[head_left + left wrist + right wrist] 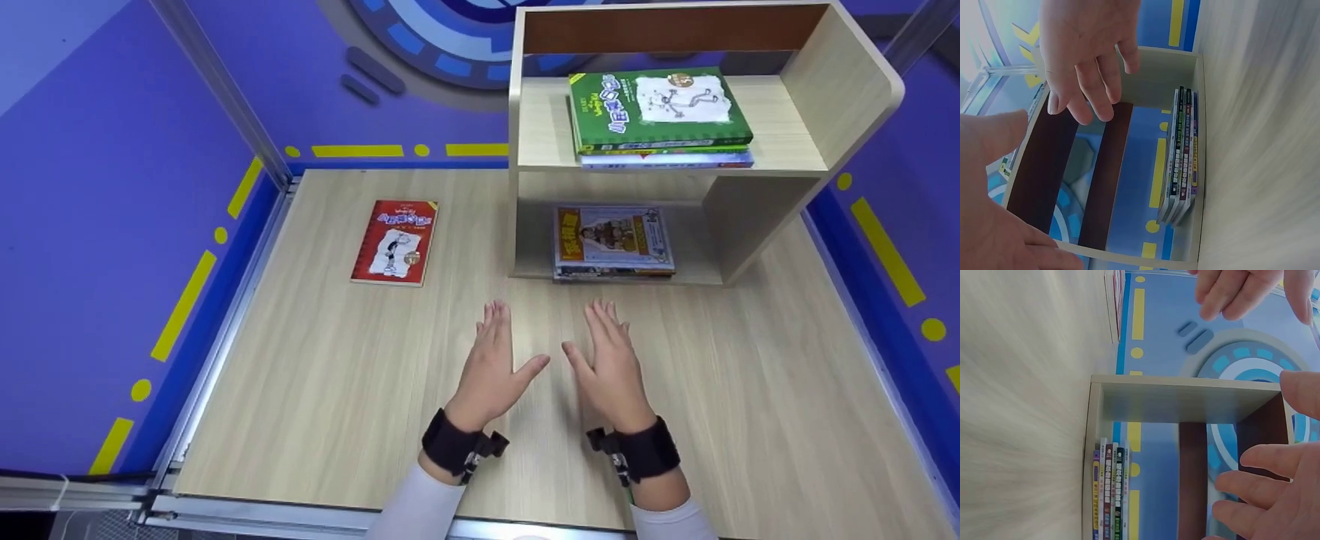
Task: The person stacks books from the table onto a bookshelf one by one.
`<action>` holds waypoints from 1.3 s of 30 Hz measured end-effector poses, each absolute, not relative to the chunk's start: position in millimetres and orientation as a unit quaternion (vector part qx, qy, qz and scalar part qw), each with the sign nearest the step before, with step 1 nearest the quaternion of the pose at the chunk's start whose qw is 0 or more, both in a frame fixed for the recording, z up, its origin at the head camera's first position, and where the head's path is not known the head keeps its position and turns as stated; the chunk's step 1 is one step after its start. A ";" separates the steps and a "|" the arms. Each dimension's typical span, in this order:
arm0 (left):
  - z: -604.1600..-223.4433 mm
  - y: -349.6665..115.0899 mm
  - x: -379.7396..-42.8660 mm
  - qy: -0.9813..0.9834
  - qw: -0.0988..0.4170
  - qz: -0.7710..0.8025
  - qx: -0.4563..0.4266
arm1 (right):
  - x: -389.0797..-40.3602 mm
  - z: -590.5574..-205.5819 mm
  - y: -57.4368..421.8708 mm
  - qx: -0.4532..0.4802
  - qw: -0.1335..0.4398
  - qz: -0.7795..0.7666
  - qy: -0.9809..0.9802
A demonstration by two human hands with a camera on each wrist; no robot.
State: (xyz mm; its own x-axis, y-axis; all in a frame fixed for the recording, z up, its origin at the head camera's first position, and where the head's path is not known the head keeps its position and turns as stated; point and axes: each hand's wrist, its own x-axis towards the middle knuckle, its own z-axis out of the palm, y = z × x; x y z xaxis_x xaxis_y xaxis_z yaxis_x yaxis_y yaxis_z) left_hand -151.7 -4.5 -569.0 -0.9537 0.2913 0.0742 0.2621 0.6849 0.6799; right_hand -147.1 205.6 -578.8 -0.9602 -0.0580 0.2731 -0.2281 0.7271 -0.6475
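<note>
My left hand (491, 375) and right hand (613, 371) are held over the table, palms turned toward each other, thumbs spread and fingers straight. Neither holds anything, and a gap separates them. Ahead of them stands a wooden two-tier shelf (776, 229). On its lower tier lies a stack of books (615, 238), its spines also visible in the left wrist view. A green book (682, 109) tops the pile on the upper tier. To the left, a red book (396, 244) lies flat on the table, cover up.
The wooden table (315, 390) has a metal frame edge (225, 352) along its left side. Blue wall panels (247, 90) with yellow markings enclose the left, back and right. Each wrist wears a black strap (448, 442) with a small camera.
</note>
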 end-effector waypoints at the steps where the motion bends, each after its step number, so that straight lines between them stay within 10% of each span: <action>1: -569.8 -4.8 -152.3 0.918 0.021 0.368 0.148 | -147.7 -579.6 205.8 0.079 0.114 0.362 -0.922; 29: -588.3 -162.4 -309.0 0.968 0.034 0.168 -0.185 | -283.9 -608.6 30.7 0.044 -0.138 0.684 -0.714; 39: -605.2 -192.9 -344.8 0.962 0.079 0.220 -0.140 | -313.1 -624.3 -4.7 -0.007 -0.259 0.828 -0.497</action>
State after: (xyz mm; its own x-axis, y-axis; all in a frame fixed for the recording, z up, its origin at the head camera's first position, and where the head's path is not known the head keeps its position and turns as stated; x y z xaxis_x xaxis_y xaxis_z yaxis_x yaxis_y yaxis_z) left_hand -344.8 -192.9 -605.2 -0.9480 -0.2353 -0.2144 -0.3051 0.8635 0.4017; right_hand -313.1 -4.7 -624.3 -0.8656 -0.4218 -0.2698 0.4364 -0.3713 -0.8196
